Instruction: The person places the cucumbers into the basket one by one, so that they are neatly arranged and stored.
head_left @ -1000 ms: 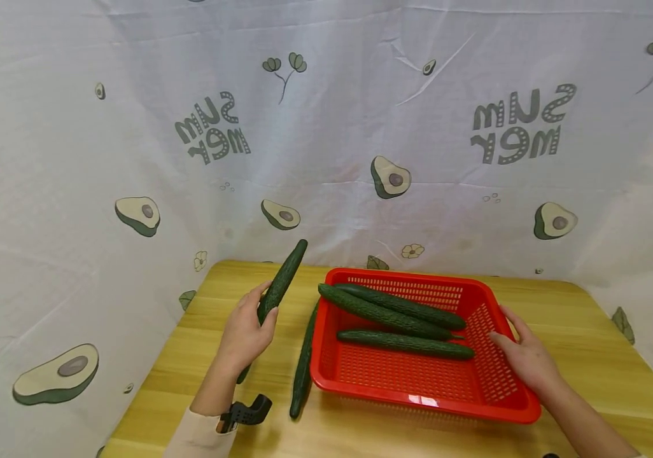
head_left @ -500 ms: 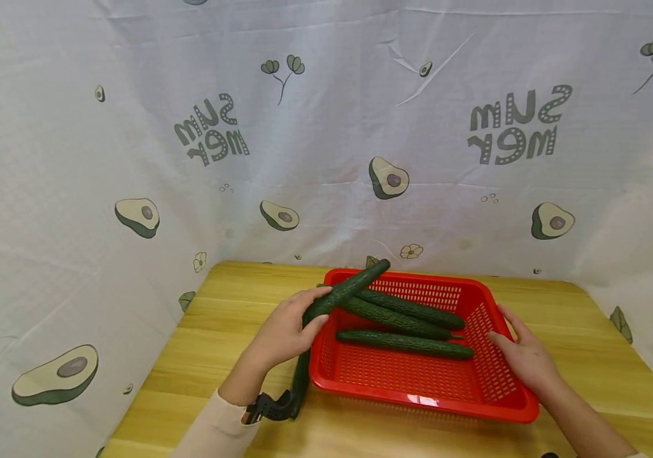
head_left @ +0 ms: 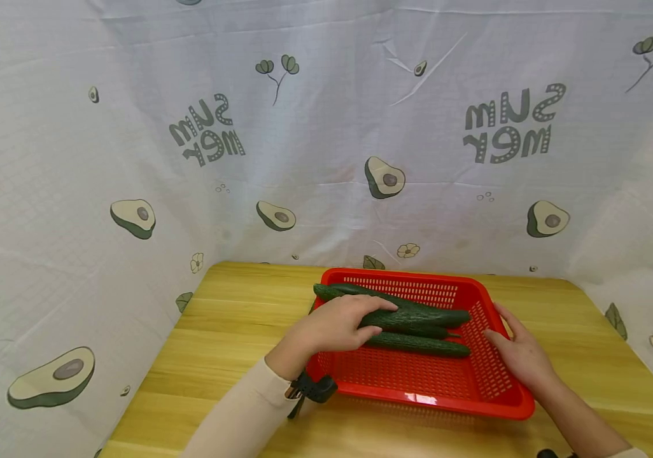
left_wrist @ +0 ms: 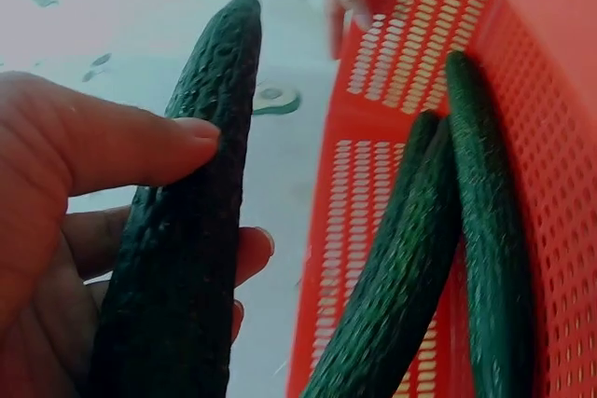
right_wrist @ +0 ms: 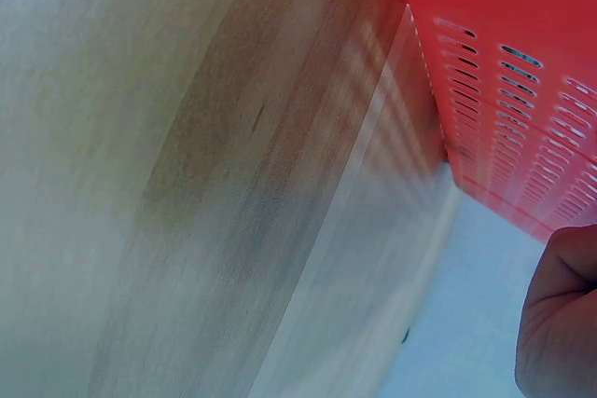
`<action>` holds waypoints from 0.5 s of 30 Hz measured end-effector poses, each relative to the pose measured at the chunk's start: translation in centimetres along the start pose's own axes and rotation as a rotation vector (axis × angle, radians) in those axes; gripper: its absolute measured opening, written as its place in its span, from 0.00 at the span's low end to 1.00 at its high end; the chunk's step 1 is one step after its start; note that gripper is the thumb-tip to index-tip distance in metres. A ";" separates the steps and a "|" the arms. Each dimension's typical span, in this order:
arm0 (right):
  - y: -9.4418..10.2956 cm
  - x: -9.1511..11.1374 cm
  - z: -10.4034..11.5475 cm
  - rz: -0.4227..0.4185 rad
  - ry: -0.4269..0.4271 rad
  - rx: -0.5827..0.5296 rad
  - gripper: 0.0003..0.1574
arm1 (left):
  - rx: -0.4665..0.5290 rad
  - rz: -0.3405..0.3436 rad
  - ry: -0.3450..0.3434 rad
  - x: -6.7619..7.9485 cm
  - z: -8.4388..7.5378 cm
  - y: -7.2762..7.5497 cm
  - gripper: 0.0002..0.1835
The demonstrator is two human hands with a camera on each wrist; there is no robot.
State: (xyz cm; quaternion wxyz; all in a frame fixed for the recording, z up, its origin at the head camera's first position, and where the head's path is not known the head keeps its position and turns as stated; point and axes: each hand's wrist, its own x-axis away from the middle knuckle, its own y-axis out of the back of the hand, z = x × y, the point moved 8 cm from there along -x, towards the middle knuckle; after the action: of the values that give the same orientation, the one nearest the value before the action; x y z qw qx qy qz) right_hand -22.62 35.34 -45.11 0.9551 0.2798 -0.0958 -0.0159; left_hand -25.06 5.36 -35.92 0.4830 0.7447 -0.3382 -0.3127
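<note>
"Red basket (head_left: 401,395) on the desk (head_left: 235,318), yes, but where does the cucumber (head_left: 432,317) lie?"

"Over the basket, just right of the left hand (head_left: 335,324). Its long axis runs left to right, along the basket's length and nearly in line with the other cucumbers (head_left: 418,344). I'd judge that alignment is what counts."

"So the left hand has it?"

"Yes, thumb on one side and fingers round the other, parted only by the cucumber's thickness. The right hand (head_left: 524,362) is farther off, gripping the basket's right rim with its thumb inside."

"Is the cucumber touching those beneath?"

"Can't tell. From the head it overlaps them; the left wrist view sets it against pale cloth (left_wrist: 121,6) and cuts off its rear."

"Anything else hidden?"

"Its left end, behind the hand. Also, a dark tip (head_left: 295,408) pokes out below the left wrist, too covered to name. And the right wrist view catches only part of that hand, at the edge."
</note>
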 end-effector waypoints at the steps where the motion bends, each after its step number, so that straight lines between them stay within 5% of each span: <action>1: 0.0 0.0 0.0 0.000 -0.001 -0.003 0.48 | -0.003 0.026 -0.008 -0.5 -0.2 -0.4 0.25; 9: 0.2 0.1 -0.1 -0.010 -0.006 0.002 0.47 | 0.020 0.211 0.009 -4.2 -0.4 -3.7 0.23; 15: 0.2 0.1 -0.1 -0.019 -0.004 0.006 0.46 | 0.049 0.287 0.064 -6.0 0.6 -5.4 0.22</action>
State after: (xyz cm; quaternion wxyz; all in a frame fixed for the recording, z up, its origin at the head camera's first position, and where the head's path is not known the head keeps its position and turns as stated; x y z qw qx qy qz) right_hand -22.53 35.58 -45.10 0.9540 0.2834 -0.0950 -0.0251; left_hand -27.90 11.59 -40.33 0.5149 0.7097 -0.4334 -0.2082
